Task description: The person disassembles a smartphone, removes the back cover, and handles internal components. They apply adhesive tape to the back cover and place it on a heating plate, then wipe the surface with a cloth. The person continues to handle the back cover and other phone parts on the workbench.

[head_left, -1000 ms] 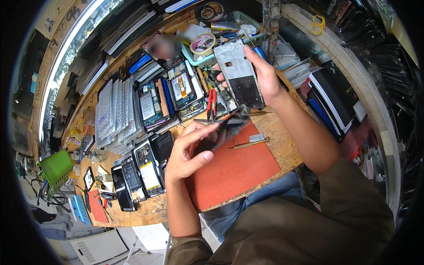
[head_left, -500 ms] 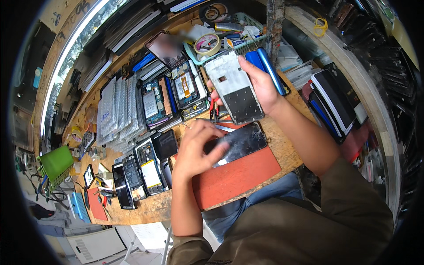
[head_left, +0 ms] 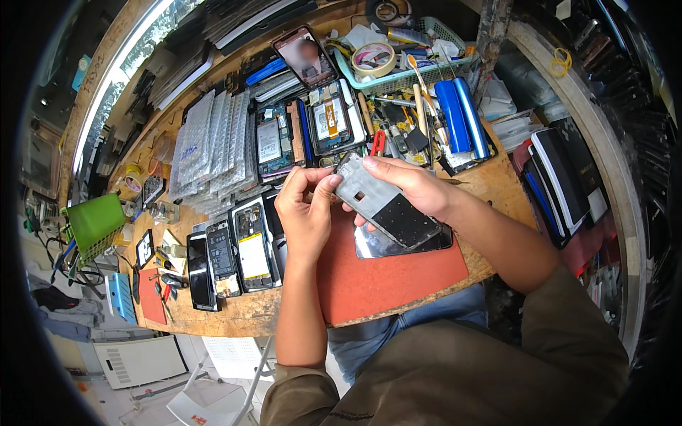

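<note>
My right hand [head_left: 419,188] holds a phone frame [head_left: 376,192], a thin plate with a grey upper part and a black lower part, tilted above the mat. Its thumb lies on top and the fingers reach underneath. At the frame's upper left corner my left hand [head_left: 305,209] is closed in a pinch. Whether its fingertips grip that edge or something tiny does not show. Beneath the frame, a dark glossy phone screen [head_left: 367,246] lies partly hidden on the red mat [head_left: 391,287].
Opened phones [head_left: 252,248] and bubble-wrap sleeves [head_left: 213,145] stand left of the mat. Behind are red-handled pliers [head_left: 379,142], a propped-up phone [head_left: 305,57] and a green basket [head_left: 408,83] with a tape roll [head_left: 374,59]. Blue phone covers [head_left: 451,117] stand at the right.
My right hand has lowered the phone frame toward the mat and tilted it more. My left hand has moved from over the screen up to the frame's corner, its fingers now pinched.
</note>
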Available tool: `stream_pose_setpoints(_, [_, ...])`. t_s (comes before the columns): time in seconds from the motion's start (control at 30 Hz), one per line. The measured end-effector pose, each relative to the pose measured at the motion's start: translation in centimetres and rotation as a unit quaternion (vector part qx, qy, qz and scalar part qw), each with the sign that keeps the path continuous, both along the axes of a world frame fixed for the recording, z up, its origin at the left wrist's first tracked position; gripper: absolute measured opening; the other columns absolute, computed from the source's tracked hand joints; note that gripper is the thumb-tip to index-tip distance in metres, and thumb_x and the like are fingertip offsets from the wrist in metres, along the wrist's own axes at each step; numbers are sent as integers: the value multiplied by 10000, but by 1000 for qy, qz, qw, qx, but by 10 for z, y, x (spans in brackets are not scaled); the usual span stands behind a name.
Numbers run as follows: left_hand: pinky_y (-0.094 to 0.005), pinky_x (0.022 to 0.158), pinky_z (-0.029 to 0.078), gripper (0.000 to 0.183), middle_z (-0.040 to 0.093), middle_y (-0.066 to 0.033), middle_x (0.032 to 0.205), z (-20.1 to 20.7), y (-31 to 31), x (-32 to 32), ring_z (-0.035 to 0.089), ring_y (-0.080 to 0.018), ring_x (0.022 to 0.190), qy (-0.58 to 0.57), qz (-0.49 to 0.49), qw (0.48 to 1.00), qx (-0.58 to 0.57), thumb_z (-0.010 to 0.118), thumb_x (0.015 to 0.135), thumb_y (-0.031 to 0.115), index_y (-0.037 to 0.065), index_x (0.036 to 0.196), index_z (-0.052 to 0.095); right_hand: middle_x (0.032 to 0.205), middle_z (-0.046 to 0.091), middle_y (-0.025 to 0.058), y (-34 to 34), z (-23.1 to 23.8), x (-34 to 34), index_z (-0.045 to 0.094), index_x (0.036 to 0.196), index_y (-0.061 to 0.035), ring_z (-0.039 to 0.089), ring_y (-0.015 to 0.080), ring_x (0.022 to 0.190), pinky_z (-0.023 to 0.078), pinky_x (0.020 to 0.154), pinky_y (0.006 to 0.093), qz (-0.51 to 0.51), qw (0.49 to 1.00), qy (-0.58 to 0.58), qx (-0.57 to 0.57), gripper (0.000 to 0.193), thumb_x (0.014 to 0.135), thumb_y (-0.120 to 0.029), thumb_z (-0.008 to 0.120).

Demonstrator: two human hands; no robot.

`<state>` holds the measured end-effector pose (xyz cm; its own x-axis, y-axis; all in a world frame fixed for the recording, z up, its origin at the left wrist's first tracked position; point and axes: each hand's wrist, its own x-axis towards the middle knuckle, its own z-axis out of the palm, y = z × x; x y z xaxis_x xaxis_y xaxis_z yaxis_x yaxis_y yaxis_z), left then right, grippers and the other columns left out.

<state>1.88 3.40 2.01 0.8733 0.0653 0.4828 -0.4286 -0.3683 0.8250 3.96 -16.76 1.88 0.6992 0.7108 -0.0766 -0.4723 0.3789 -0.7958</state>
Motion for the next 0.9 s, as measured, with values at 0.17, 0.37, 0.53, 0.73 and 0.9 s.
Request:
stream_pose_setpoints(0.17, [-318, 584, 497, 50, 656, -96, 789, 0, 0, 3, 633, -192, 659, -100, 44, 985, 135, 724, 908, -4, -26, 889, 684, 1013, 711, 124, -1, 0, 1, 601, 1223, -36, 743, 207, 820, 614, 722, 320, 11, 1000, -2, 7, 461, 1108, -441, 413])
stream_pose_setpoints(0.37, [-367, 611, 483, 85, 636, -123, 783, 1, 5, 3, 622, -266, 666, -119, 44, 977, 173, 707, 899, -26, -17, 852, 637, 996, 711, 136, -2, 1, 1, 608, 1229, -17, 742, 208, 813, 619, 723, 334, 29, 999, 13, 1, 520, 1104, -480, 407])
stream_pose_setpoints(0.53, [-396, 619, 477, 131, 600, -136, 785, -2, 0, 2, 594, -311, 681, -177, 60, 957, 222, 706, 882, -41, -13, 851, 582, 974, 711, 132, -7, 3, 3, 637, 1189, 3, 739, 195, 807, 608, 711, 318, 33, 998, -29, -45, 582, 1097, -520, 399])
stream_pose_setpoints(0.73, [-414, 639, 475, 137, 587, -142, 784, -2, 3, 0, 578, -332, 701, -123, 45, 974, 184, 692, 869, -69, -10, 841, 572, 969, 709, 134, -7, 4, 4, 641, 1183, 16, 737, 194, 790, 604, 700, 309, 41, 996, -51, -59, 619, 1091, -544, 394])
stream_pose_setpoints(0.9, [-334, 627, 440, 143, 559, -98, 773, -6, 4, 4, 546, -224, 674, -175, 29, 959, 220, 631, 985, 28, -11, 858, 579, 970, 707, 152, -14, 8, 6, 635, 1188, 27, 737, 209, 777, 607, 695, 317, 35, 994, -46, -98, 625, 1088, -544, 403])
